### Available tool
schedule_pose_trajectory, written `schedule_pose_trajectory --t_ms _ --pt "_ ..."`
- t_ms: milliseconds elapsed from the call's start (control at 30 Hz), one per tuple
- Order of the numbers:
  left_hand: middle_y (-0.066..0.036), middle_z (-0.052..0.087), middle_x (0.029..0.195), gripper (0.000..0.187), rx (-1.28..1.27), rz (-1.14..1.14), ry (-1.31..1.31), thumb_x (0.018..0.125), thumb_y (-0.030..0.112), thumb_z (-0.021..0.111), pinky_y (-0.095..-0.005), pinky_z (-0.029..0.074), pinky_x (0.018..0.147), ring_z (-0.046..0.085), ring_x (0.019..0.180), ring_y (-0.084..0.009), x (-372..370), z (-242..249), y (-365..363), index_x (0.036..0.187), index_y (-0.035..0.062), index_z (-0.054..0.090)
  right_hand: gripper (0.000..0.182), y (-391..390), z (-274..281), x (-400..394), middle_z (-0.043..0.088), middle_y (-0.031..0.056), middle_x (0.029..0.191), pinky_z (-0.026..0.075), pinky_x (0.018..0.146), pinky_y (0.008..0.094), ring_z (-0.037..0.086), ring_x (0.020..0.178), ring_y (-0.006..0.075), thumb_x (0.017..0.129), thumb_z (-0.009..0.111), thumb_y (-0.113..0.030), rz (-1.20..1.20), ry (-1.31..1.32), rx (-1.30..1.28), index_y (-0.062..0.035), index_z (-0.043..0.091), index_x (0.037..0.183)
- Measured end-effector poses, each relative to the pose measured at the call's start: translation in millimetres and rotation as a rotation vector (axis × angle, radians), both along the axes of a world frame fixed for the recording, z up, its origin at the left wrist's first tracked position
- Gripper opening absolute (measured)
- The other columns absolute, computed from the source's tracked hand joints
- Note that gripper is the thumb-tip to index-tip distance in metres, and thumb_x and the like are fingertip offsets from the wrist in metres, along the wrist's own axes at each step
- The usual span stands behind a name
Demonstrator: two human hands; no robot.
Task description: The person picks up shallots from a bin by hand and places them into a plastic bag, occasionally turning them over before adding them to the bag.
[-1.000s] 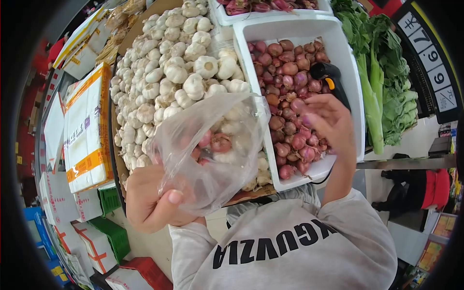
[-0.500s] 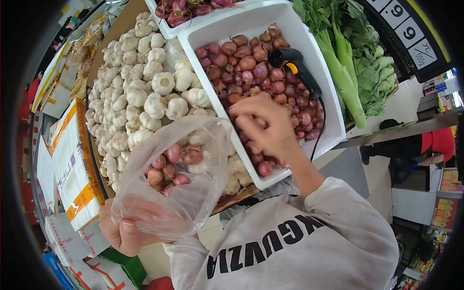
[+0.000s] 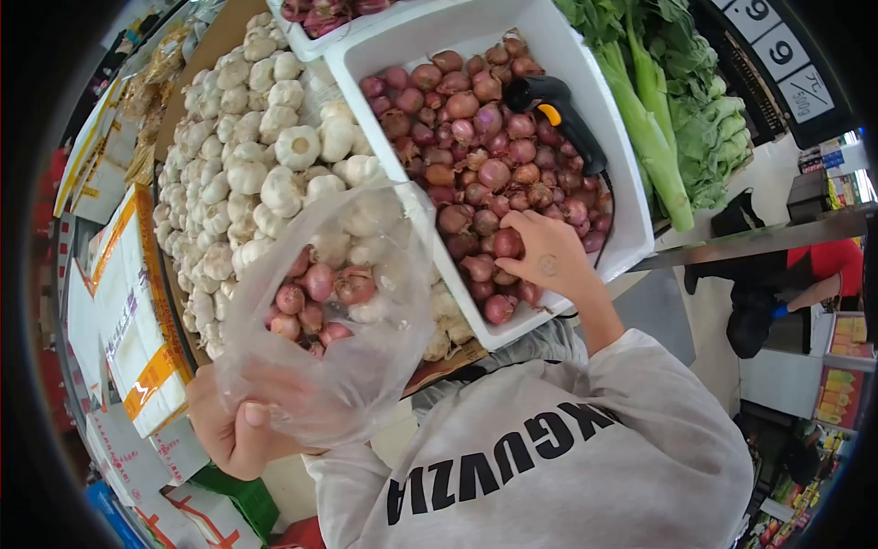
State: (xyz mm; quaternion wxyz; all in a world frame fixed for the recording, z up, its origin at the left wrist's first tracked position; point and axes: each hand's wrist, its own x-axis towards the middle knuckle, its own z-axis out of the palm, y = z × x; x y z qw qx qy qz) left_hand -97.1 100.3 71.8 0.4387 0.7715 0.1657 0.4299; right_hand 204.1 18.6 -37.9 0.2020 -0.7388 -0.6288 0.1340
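My left hand (image 3: 247,412) is closed round the lower edge of a clear plastic bag (image 3: 384,274), which hangs open over the garlic. Several red shallots (image 3: 318,283) lie inside the bag. At the near end of a white foam box (image 3: 494,331), my right hand (image 3: 549,256) has its thumb and fingers around a shallot (image 3: 508,242) on the pile. Many more shallots (image 3: 462,105) fill the box. A black scanner-like device (image 3: 574,128) with an orange trigger rests on them at the right side, its cord running down beside the pile.
Garlic bulbs (image 3: 238,165) are heaped left of the box. Leafy green vegetables (image 3: 677,110) lie to the right, below a price sign (image 3: 782,55). Taped white cartons (image 3: 137,320) stand at the left. Another person (image 3: 814,274) in red is beyond a metal rail.
My right hand has come down onto the shallots and its fingers have closed around one. The bag and my left hand have barely shifted.
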Motion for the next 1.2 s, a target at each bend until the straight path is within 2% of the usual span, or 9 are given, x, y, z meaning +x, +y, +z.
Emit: schedule_pose_trajectory --t_ms 33,167,233,400,500,600,733,933,1200 --pt "-0.014 0.059 0.065 0.029 0.077 0.102 0.079 0.077 0.015 0.038 -0.0268 0.045 0.049 0.056 0.051 -0.0204 -3 -1 -2 0.070 -0.0067 0.056 0.037 1 0 2 0.053 0.0122 0.078 0.043 0.063 0.0373 0.053 0.072 0.0308 0.058 0.064 -0.023 0.025 0.023 0.012 -0.0067 0.051 0.089" --pt "-0.013 0.059 0.064 0.022 0.135 0.059 -0.063 0.077 0.007 0.040 -0.0255 0.044 0.047 0.056 0.049 -0.0221 -1 -1 -3 0.070 -0.0056 0.057 0.036 12 46 -14 0.056 0.0057 0.079 0.044 0.061 0.0252 0.056 0.070 0.0137 0.060 0.069 -0.015 0.033 0.548 -0.063 -0.0031 0.053 0.091" --pt "-0.012 0.059 0.064 0.022 0.119 -0.047 0.066 0.077 0.007 0.041 -0.0260 0.044 0.047 0.056 0.050 -0.0220 -8 9 7 0.070 -0.0048 0.057 0.039 16 51 -27 0.056 0.0035 0.081 0.044 0.061 0.0215 0.053 0.071 0.0085 0.062 0.070 -0.012 0.155 0.987 0.198 -0.0026 0.053 0.096" --pt "-0.011 0.059 0.064 0.020 0.090 -0.155 0.241 0.077 0.008 0.042 -0.0270 0.044 0.047 0.057 0.051 -0.0220 -8 15 6 0.071 -0.0028 0.058 0.043 43 73 -79 0.056 0.0067 0.086 0.046 0.064 0.0249 0.054 0.072 0.0100 0.064 0.068 -0.011 0.438 0.857 0.109 0.0003 0.050 0.102" --pt "-0.011 0.059 0.064 0.022 0.206 0.042 0.139 0.078 0.009 0.041 -0.0270 0.045 0.048 0.057 0.052 -0.0224 0 11 -1 0.069 -0.0024 0.058 0.045 57 54 -120 0.055 0.0094 0.089 0.045 0.069 0.0262 0.056 0.078 0.0155 0.068 0.064 -0.008 0.463 1.003 0.169 -0.0015 0.047 0.109" --pt "-0.011 0.059 0.063 0.025 -0.008 -0.095 0.142 0.078 0.010 0.039 -0.0271 0.045 0.050 0.058 0.052 -0.0220 1 11 1 0.067 -0.0020 0.057 0.043 53 49 -128 0.055 0.0098 0.092 0.045 0.073 0.0267 0.056 0.081 0.0173 0.070 0.060 -0.005 0.464 0.966 0.268 -0.0035 0.047 0.110" --pt "-0.012 0.059 0.060 0.028 -0.090 -0.046 0.064 0.078 0.012 0.039 -0.0277 0.046 0.051 0.057 0.052 -0.0212 -2 8 2 0.062 -0.0036 0.055 0.030 40 48 -84 0.056 0.0091 0.089 0.045 0.071 0.0267 0.056 0.080 0.0162 0.072 0.056 -0.002 0.422 0.755 0.345 -0.0029 0.053 0.102" --pt "-0.012 0.057 0.056 0.027 -0.043 0.068 0.050 0.075 0.013 0.039 -0.0272 0.044 0.047 0.055 0.048 -0.0205 1 -2 3 0.059 -0.0034 0.053 0.017 0 27 1 0.057 0.0076 0.079 0.043 0.058 0.0255 0.056 0.068 0.0157 0.071 0.056 -0.005 -0.099 0.548 0.341 -0.0050 0.058 0.088" --pt "-0.012 0.058 0.060 0.027 -0.111 -0.083 0.097 0.078 0.012 0.037 -0.0283 0.045 0.047 0.056 0.049 -0.0214 3 -1 12 0.063 -0.0041 0.053 0.035 -30 10 9 0.047 0.0085 0.083 0.042 0.063 0.0359 0.050 0.078 0.0277 0.057 0.064 -0.012 0.157 0.135 -0.006 -0.0059 0.051 0.089"
